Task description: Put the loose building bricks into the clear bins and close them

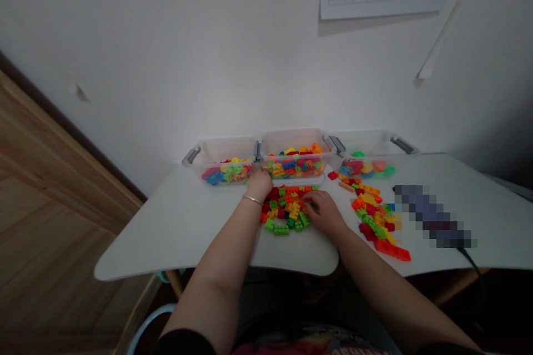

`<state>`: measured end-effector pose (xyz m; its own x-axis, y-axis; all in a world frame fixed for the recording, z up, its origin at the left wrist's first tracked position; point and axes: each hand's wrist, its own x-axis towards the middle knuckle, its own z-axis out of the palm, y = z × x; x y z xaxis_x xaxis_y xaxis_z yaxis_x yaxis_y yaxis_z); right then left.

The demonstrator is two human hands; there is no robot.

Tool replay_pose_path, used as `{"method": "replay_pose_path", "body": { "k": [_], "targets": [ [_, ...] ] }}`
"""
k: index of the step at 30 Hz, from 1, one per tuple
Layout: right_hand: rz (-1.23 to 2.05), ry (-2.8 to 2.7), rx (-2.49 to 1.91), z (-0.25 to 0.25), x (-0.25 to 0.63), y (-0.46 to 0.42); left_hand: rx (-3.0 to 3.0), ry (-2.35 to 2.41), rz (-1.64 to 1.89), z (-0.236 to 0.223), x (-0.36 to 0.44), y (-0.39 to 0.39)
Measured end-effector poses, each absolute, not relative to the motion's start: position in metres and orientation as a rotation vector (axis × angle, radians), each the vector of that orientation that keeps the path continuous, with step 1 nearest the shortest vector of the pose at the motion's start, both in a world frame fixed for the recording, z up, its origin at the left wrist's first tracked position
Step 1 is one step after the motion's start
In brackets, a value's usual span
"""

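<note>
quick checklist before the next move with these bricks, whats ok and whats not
1. Left hand empty: cannot tell, its fingers are curled at the front corner of the middle clear bin.
2. Right hand empty: cannot tell, it lies on the near side of the central brick pile, with a green brick by the fingers.
3. Left clear bin and right clear bin in view: ok, both stand beside the middle bin.
4. Loose bricks kept off the white table: not ok, a second pile lies to the right.
5. Pixelated object beside that pile: cannot tell, it is blurred out.
</note>
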<state>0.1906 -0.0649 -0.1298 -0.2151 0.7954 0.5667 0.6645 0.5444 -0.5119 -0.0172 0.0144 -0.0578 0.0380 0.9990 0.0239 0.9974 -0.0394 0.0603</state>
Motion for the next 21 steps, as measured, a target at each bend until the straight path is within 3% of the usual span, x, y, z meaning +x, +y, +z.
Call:
{"method": "replay_pose_path", "body": {
  "k": [21],
  "targets": [
    [0.206, -1.969, -1.179, -0.128, 0.189, -0.065, 2.282, 2.204, 0.351, -0.063, -0.041, -0.01]
  ]
}}
